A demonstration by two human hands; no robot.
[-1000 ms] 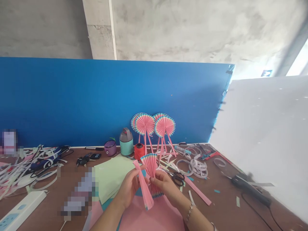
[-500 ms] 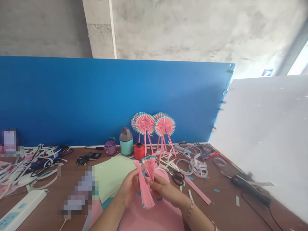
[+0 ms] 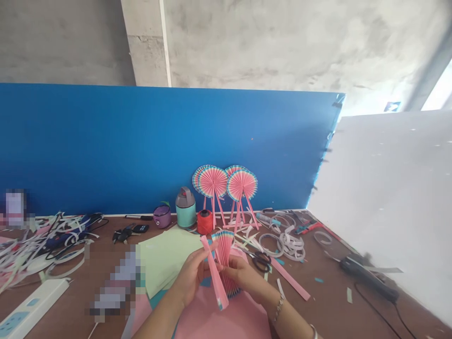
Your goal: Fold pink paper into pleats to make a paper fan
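Observation:
Both of my hands hold a pink pleated paper fan (image 3: pixel 221 263) with pale blue edges, low in the middle of the view. My left hand (image 3: pixel 192 275) pinches the folded pink strip at the fan's left side. My right hand (image 3: pixel 243 278) grips the pleats at its middle from the right, fingers closed. The fan's top is partly spread. A pink paper sheet (image 3: pixel 226 320) lies under my hands on the brown table (image 3: pixel 328 301).
Several finished pink paper fans on sticks (image 3: pixel 226 188) lean on the blue partition (image 3: pixel 141 146). Nearby are a red thread spool (image 3: pixel 204 221), a teal bottle (image 3: pixel 185 208), green paper (image 3: pixel 165 259), scissors (image 3: pixel 259 260), paper strip scraps (image 3: pixel 38 245), a power strip (image 3: pixel 30 308) and a glue gun (image 3: pixel 367 278).
The fan's pleats closed up somewhat, then spread a little again. My hands shifted slightly right and lower with it, and the strip in my left hand tilted.

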